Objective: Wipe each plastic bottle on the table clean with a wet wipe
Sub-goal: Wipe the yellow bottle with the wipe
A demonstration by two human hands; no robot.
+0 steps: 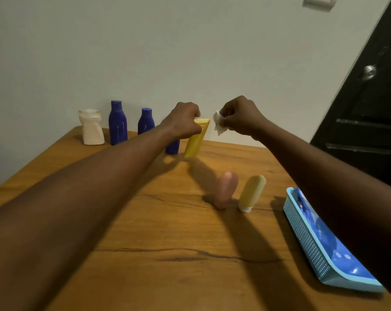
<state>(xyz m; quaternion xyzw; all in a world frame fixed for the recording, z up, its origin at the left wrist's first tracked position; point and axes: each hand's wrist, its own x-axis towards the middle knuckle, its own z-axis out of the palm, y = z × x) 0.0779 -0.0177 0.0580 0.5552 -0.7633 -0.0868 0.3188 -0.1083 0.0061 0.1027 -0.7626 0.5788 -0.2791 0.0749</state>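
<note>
A single head-worn wide-angle camera, tilted and close over the wooden table [158, 261], looks forward and down toward the pale wall [167, 46].

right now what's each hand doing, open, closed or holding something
Left hand: closed, gripping the yellow tube near its top.
Right hand: closed, pinching the white wipe.

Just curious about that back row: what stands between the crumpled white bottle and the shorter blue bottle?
The head view shows a taller blue bottle standing upright between the crumpled white bottle and the shorter blue bottle.
</note>
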